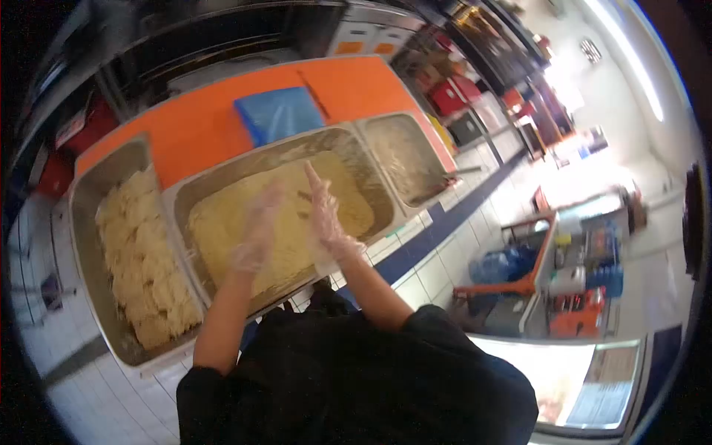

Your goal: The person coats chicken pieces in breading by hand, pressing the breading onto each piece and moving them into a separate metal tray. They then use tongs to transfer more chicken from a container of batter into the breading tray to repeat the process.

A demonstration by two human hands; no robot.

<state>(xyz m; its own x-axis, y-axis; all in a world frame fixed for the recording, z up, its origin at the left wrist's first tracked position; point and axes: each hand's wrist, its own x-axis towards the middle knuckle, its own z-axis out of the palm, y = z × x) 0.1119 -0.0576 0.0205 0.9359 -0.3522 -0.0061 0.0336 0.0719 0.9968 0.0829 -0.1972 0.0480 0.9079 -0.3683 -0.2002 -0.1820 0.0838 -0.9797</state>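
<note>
Both my hands wear clear plastic gloves and are held over the middle metal pan, palms facing each other with a gap between. Pale yellow powder, like flour or breading, fills that pan. My left hand is blurred by motion, its fingers stretched forward. My right hand has straight fingers and holds nothing. In the long pan on the left lies a heap of pale, lumpy, flour-coated pieces. The smaller pan on the right has a whitish, dusty-looking inside, with a dark tool handle at its edge.
A blue plastic packet lies on the orange counter top behind the middle pan. Dark kitchen equipment stands beyond the counter. To the right are a white tiled floor, an orange-edged table and large blue water bottles.
</note>
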